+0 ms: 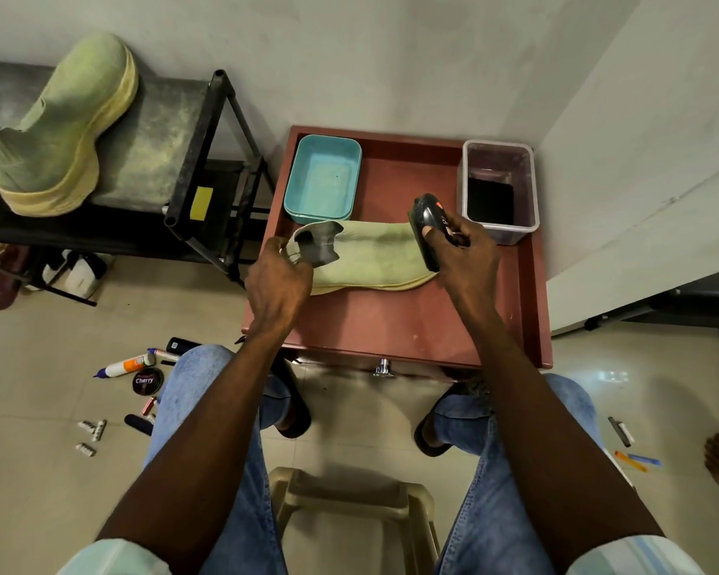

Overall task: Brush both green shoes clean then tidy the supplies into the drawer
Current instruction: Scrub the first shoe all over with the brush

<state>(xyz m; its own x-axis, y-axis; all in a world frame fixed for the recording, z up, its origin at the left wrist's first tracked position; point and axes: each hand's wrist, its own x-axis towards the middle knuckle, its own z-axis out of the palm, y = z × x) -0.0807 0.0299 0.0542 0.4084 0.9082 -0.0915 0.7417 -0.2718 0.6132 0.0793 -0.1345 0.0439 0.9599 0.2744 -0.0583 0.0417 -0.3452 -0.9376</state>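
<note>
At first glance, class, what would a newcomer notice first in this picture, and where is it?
Centre stage, a green shoe lies on its side on the red table; the left hand holds its collar while the right hand grips a black brush at its toe. Its partner, the second green shoe, sits on the rack at upper left.

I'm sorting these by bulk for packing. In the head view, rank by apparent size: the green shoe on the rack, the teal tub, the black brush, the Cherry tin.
1. Green shoe on the rack
2. Teal tub
3. Black brush, partly hidden by the right hand
4. Cherry tin
</note>
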